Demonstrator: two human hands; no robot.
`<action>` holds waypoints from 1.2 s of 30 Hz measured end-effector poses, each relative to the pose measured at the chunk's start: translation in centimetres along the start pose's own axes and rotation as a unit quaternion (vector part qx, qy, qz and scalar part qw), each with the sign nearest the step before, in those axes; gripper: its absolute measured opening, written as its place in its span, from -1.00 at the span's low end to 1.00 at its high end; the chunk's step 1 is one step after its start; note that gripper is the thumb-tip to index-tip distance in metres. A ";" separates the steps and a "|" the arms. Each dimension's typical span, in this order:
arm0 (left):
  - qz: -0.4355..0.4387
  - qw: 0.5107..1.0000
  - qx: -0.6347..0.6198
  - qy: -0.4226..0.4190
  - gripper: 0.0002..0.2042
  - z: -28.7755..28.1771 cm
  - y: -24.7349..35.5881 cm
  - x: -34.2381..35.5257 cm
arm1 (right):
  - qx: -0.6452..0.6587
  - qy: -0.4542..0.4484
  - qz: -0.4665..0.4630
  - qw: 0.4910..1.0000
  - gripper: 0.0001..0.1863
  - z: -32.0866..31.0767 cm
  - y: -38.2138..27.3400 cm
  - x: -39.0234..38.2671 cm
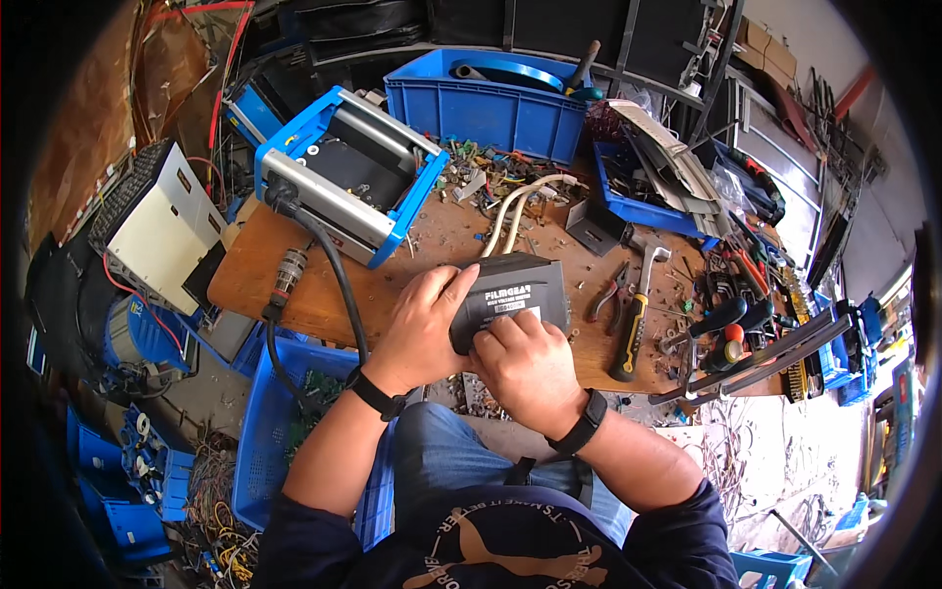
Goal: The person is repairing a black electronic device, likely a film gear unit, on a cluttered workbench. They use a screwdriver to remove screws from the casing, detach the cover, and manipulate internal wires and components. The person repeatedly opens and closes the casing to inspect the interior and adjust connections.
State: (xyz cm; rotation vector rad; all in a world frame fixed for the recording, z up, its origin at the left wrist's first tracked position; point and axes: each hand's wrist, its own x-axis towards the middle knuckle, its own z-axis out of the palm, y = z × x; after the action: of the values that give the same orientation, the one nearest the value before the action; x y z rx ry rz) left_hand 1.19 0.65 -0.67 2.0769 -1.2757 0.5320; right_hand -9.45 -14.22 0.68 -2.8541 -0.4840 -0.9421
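A black metal box [546, 283] with white print and a pale label stands tilted at the table's front edge. Two white cables [502, 228] run from its far side onto the table. My left hand [424, 324] grips the box's left side, its thumb along the top. Curled against the label and lower front is my right hand [530, 365], fingers closed; whatever they pinch is hidden. To the right lie pliers [616, 294] and a hammer [633, 329] with a black and yellow handle. A black bent metal plate [597, 232] rests behind the box.
A blue-framed metal housing [339, 187] with a thick black cable stands at the left. Behind are a large blue bin [491, 110] and scattered scrap parts. Tools, including a screwdriver [714, 320], crowd the right. A blue crate [265, 432] sits below the table, left of my legs.
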 end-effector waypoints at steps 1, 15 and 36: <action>0.001 1.000 0.002 0.001 -0.08 0.0 0.1 0.0 | -0.003 0.000 -0.001 1.000 -0.91 0.0 -0.1 0.0; 0.012 1.000 -0.005 0.025 -0.26 0.0 0.2 0.0 | -0.019 -0.002 -0.010 1.000 -0.91 0.1 -0.6 0.4; -0.006 1.000 -0.016 0.010 -0.15 0.2 -0.2 -0.3 | 0.167 -0.024 0.190 0.967 -0.92 -0.4 0.1 0.7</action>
State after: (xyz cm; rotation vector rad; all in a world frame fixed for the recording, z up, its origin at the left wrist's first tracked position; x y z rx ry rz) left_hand 1.20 0.76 -1.04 2.0469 -1.2511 0.5212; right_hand -9.07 -14.23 1.39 -2.5348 -0.0779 -0.6524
